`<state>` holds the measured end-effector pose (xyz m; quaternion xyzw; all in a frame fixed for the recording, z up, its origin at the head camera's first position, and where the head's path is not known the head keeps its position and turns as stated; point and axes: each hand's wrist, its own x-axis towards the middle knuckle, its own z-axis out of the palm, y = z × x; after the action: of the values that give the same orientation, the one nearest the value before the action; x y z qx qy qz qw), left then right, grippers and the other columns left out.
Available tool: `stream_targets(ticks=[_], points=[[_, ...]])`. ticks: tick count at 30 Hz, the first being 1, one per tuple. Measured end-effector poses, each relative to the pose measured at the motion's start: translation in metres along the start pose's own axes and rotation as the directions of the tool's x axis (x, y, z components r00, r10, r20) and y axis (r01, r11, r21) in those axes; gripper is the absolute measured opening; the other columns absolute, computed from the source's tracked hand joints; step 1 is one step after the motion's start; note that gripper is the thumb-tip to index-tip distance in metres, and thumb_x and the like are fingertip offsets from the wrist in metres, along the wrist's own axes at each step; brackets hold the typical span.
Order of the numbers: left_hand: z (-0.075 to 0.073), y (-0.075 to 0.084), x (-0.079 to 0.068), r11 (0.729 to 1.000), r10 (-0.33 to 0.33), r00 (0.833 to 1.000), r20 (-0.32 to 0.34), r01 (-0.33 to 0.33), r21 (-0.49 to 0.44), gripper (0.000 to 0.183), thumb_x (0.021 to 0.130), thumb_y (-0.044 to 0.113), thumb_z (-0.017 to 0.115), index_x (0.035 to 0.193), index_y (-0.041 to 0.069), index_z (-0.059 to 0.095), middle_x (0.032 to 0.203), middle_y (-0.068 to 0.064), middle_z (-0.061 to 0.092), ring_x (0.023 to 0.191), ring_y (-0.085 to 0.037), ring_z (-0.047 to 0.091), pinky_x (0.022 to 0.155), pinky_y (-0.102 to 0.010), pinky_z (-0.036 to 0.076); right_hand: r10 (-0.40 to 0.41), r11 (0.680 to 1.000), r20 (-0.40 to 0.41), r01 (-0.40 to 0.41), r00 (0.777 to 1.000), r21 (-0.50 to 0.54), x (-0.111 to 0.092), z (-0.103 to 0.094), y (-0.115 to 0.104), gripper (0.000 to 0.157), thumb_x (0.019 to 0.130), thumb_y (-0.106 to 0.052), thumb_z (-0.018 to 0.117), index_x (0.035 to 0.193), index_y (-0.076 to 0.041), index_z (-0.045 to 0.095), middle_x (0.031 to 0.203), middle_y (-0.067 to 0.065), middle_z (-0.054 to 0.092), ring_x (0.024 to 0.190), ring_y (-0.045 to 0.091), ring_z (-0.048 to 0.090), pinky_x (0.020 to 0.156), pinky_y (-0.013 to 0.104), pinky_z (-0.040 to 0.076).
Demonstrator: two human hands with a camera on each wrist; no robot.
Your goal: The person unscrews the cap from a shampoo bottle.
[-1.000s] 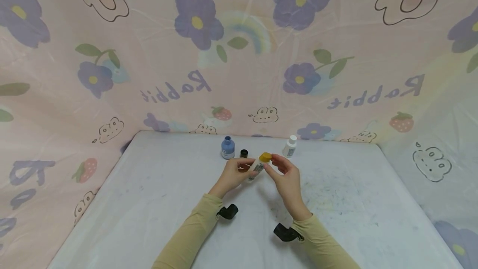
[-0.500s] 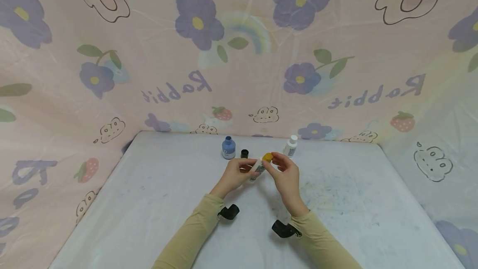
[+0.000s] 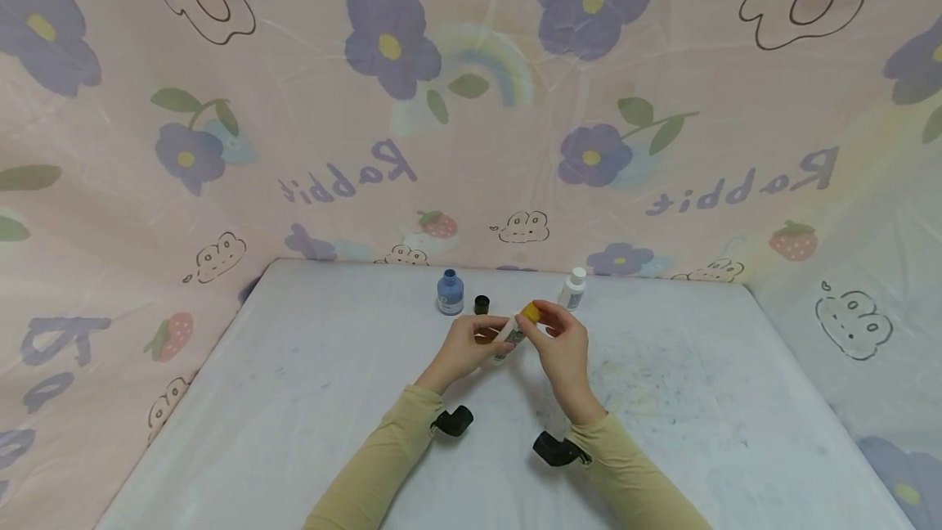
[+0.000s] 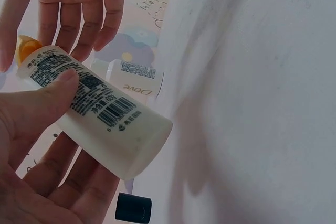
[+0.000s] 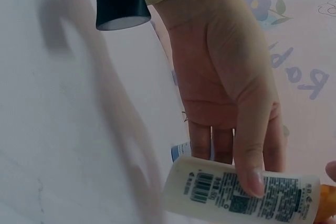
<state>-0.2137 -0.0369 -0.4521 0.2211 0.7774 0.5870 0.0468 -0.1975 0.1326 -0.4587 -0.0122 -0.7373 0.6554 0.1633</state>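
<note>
My left hand (image 3: pixel 465 347) grips a small white bottle (image 4: pixel 118 129) round its body, thumb across the printed label. The bottle is tilted above the table, its yellow cap (image 3: pixel 531 313) up and to the right. At that cap is my right hand (image 3: pixel 565 352), pinching it between thumb and forefinger while the other fingers lie loosely bent. The right wrist view shows the left hand (image 5: pixel 226 77) from the other side, with the label and barcode of the bottle (image 5: pixel 241 192) facing the camera. The cap (image 5: pixel 326 203) runs out of that picture at the right.
Behind the hands stands a blue bottle (image 3: pixel 450 296) with an uncovered neck, a black cap (image 3: pixel 482 305) just to its right. A white Dove bottle (image 3: pixel 571 291) stands farther right. The white table (image 3: pixel 294 399) ends at a patterned curtain (image 3: pixel 471 137).
The right hand has shifted slightly left and its thumb now covers more of the yellow cap. The bottle has moved slightly right and down in the left hand's grip.
</note>
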Motion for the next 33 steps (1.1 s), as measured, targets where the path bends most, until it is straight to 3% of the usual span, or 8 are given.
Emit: stream_targets(ticks=[6, 13, 20, 22, 29, 33], points=[[0.003, -0.028, 0.009, 1.000, -0.007, 1.000, -0.007, 0.007, 0.025, 0.038, 0.081, 0.006, 0.076, 0.118, 0.006, 0.068, 0.111, -0.010, 0.067, 0.098, -0.027, 0.063, 0.087, -0.041, 0.052, -0.015, 1.000, 0.016, 0.015, 1.000, -0.014, 0.003, 0.000, 0.000, 0.041, 0.080, -0.026, 0.080, 0.113, -0.004, 0.067, 0.107, 0.010, 0.066, 0.100, 0.022, 0.058, 0.094, 0.050, 0.039], [0.001, -0.032, 0.009, 0.998, -0.012, 1.000, 0.005, 0.012, 0.060, 0.036, 0.082, 0.013, 0.077, 0.117, 0.011, 0.069, 0.110, -0.002, 0.067, 0.095, -0.016, 0.063, 0.084, -0.029, 0.052, -0.044, 0.999, 0.139, 0.048, 0.989, -0.022, 0.003, -0.006, -0.007, 0.035, 0.088, -0.015, 0.072, 0.119, -0.002, 0.064, 0.116, 0.015, 0.063, 0.109, 0.027, 0.055, 0.099, 0.048, 0.037], [0.001, -0.036, 0.007, 0.998, -0.029, 0.999, 0.022, 0.027, 0.048, 0.037, 0.083, 0.012, 0.076, 0.119, 0.010, 0.068, 0.110, -0.004, 0.067, 0.097, -0.020, 0.063, 0.085, -0.032, 0.052, -0.068, 0.995, 0.295, 0.088, 0.953, -0.055, -0.003, -0.015, -0.029, 0.032, 0.093, -0.004, 0.062, 0.125, 0.004, 0.059, 0.127, 0.020, 0.057, 0.120, 0.033, 0.050, 0.102, 0.053, 0.037], [0.001, -0.035, 0.007, 0.999, -0.024, 0.999, 0.027, 0.023, 0.033, 0.037, 0.083, 0.009, 0.075, 0.119, 0.008, 0.067, 0.111, -0.006, 0.067, 0.098, -0.023, 0.062, 0.086, -0.036, 0.052, -0.085, 0.992, 0.324, 0.111, 0.942, -0.062, -0.003, -0.017, -0.032, 0.033, 0.094, -0.003, 0.060, 0.126, 0.005, 0.058, 0.127, 0.021, 0.056, 0.122, 0.034, 0.048, 0.104, 0.055, 0.033], [-0.004, 0.002, -0.003, 1.000, -0.013, 0.999, 0.052, 0.012, 0.014, 0.034, 0.084, 0.001, 0.072, 0.117, -0.003, 0.065, 0.109, -0.016, 0.066, 0.096, -0.033, 0.062, 0.085, -0.041, 0.052, -0.115, 0.988, 0.374, 0.146, 0.920, -0.055, 0.001, -0.021, -0.030, 0.033, 0.094, 0.000, 0.058, 0.127, 0.005, 0.057, 0.128, 0.021, 0.056, 0.123, 0.035, 0.046, 0.106, 0.058, 0.027], [-0.004, 0.004, -0.004, 1.000, -0.012, 0.999, 0.042, 0.011, 0.025, 0.034, 0.084, 0.001, 0.072, 0.117, -0.004, 0.065, 0.110, -0.016, 0.066, 0.097, -0.032, 0.062, 0.086, -0.039, 0.052, -0.134, 0.989, 0.379, 0.150, 0.916, -0.014, 0.004, -0.022, -0.024, 0.036, 0.094, 0.000, 0.058, 0.130, 0.004, 0.054, 0.131, 0.021, 0.054, 0.129, 0.036, 0.041, 0.108, 0.059, 0.023]])
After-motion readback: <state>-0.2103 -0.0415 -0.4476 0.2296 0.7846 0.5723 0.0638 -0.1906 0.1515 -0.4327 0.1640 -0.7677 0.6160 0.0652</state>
